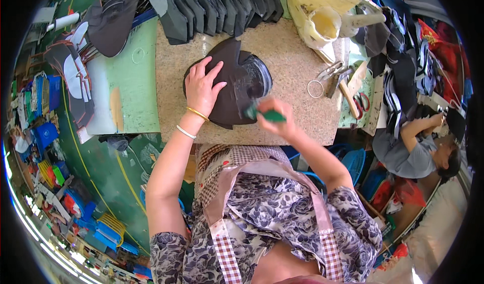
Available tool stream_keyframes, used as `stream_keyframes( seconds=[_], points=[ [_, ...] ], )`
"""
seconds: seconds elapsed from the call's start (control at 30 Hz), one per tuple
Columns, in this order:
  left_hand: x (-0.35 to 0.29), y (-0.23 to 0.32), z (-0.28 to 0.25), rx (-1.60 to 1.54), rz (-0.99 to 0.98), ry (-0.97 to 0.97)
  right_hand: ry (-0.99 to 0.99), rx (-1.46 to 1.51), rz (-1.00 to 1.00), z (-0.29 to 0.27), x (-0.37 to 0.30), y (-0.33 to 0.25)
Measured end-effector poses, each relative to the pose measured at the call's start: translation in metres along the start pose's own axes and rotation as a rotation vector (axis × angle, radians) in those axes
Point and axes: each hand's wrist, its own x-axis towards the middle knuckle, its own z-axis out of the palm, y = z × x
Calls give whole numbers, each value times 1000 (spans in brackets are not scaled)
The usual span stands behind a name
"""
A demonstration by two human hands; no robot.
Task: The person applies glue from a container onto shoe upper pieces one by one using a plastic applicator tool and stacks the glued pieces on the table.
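Note:
My left hand (202,93) lies on a dark brown, flat shoe-upper piece (227,95), its fingers spread and pressing down on the stone-look board. Along the right side of the piece runs a curved black edge (261,77) with a wet shine and whitish smears. Near the piece's lower right edge, my right hand (282,128) is closed round a green-handled brush (275,116). The brush head points left onto the piece; motion smears it a little, so its bristles are unclear.
A row of overlapping grey-black pieces (217,7) lines the board's far edge. At far right stands a glue-crusted yellowish container (322,24). Pincers (330,71), a ring (315,88) and red-handled scissors (361,105) lie to the right. Another person (416,150) sits at right.

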Motion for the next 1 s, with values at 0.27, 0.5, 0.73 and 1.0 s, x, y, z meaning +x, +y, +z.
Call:
stream_keyframes(
  seconds=[0.27,0.5,0.73,1.0],
  points=[
    [-1,5,-1,11,-7,55,-56,-61,206,-7,66,-17],
    [4,6,-3,11,-53,25,282,-260,237,0,111,-3],
    [11,11,-9,86,9,19,432,-143,511,-36,83,3],
    [18,-9,-9,-326,180,-67,556,186,625,-55,58,15]
  ],
)
